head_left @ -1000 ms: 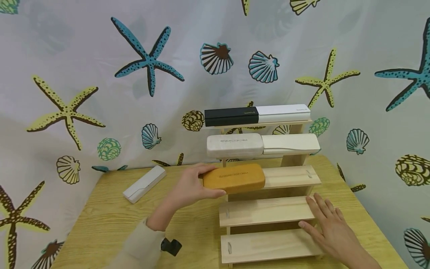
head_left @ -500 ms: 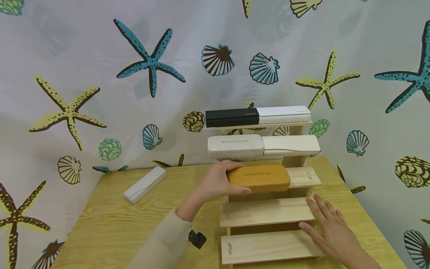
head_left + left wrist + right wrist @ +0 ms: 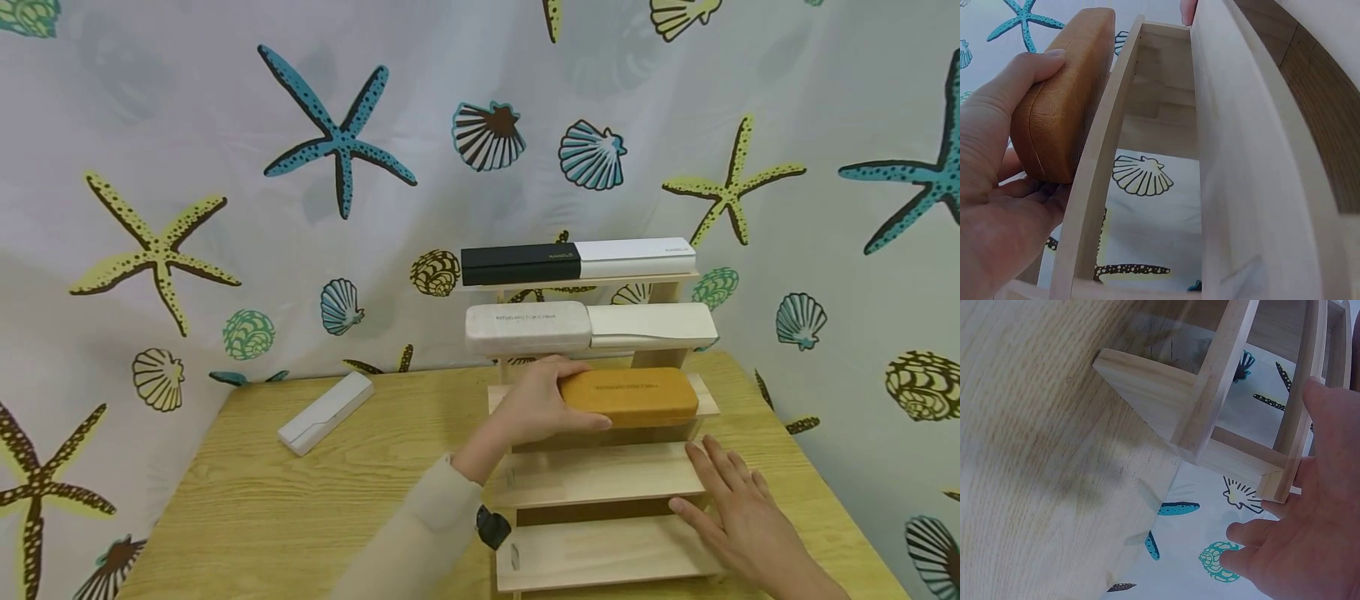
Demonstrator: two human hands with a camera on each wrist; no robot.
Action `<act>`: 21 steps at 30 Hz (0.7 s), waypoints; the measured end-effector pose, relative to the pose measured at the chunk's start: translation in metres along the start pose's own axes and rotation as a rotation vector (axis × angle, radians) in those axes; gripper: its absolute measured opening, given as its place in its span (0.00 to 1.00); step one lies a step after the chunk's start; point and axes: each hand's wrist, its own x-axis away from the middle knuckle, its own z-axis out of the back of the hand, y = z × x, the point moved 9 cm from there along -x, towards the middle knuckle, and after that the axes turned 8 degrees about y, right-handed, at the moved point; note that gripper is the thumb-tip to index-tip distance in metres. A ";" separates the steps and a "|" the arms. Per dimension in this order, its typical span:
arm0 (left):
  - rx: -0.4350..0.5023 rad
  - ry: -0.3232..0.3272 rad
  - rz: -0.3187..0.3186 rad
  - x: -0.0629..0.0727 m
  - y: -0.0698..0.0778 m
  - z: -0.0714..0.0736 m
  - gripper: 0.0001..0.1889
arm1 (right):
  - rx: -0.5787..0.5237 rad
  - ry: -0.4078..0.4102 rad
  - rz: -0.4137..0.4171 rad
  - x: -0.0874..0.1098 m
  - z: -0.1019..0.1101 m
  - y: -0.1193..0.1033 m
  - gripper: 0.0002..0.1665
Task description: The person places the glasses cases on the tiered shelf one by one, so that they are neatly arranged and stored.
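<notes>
An orange glasses case [image 3: 630, 397] with printed lettering lies over the right part of the middle step of a wooden stepped rack [image 3: 600, 550]. My left hand [image 3: 536, 404] grips the case's left end, thumb toward the front and fingers behind. From the left wrist view, the case [image 3: 1066, 94] appears just beside the step's edge; whether it bears fully on the board cannot be told. At the rack's right side my right hand [image 3: 742, 517] rests with fingers extended. The right wrist view shows the right thumb touching a step's edge and fingertips near its corner.
Above, one step bears a white-grey case [image 3: 528, 329] and a cream case [image 3: 652, 325]. The top step bears a black case [image 3: 521, 265] and a white case [image 3: 637, 258]. Another white case [image 3: 326, 412] lies on the table [image 3: 247, 517]. A patterned curtain [image 3: 420, 50] hangs behind.
My left hand has slid the orange case rightward along the middle step, from its left end to its right part. The right hand has stayed at the rack's right side.
</notes>
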 end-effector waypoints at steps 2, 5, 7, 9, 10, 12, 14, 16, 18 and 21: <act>0.004 0.005 0.000 -0.003 0.001 -0.006 0.43 | 0.000 0.001 0.000 0.000 0.000 0.000 0.49; 0.014 0.007 -0.001 -0.006 0.004 -0.013 0.41 | 0.002 0.004 0.004 0.000 0.001 0.000 0.49; 0.028 0.004 0.001 -0.008 0.005 -0.018 0.40 | 0.002 0.006 0.007 0.000 0.001 -0.001 0.49; 0.035 -0.001 0.005 -0.010 0.007 -0.022 0.40 | 0.000 0.007 0.008 0.000 0.001 -0.001 0.48; 0.037 -0.003 0.007 -0.011 0.007 -0.024 0.40 | -0.001 0.007 0.008 0.000 0.001 -0.001 0.48; 0.033 -0.006 0.009 -0.012 0.009 -0.027 0.40 | -0.004 0.007 0.007 0.000 0.001 -0.001 0.48; 0.026 -0.008 0.006 -0.014 0.010 -0.029 0.39 | -0.008 0.004 0.004 0.001 0.000 0.000 0.48; 0.021 -0.008 0.003 -0.015 0.012 -0.031 0.39 | -0.007 0.002 0.002 0.001 0.000 0.000 0.48; 0.011 -0.006 0.003 -0.016 0.014 -0.032 0.39 | -0.006 0.000 0.000 0.001 0.000 0.000 0.49; -0.003 -0.001 0.006 -0.017 0.015 -0.033 0.41 | -0.003 0.003 0.000 0.001 0.000 -0.001 0.49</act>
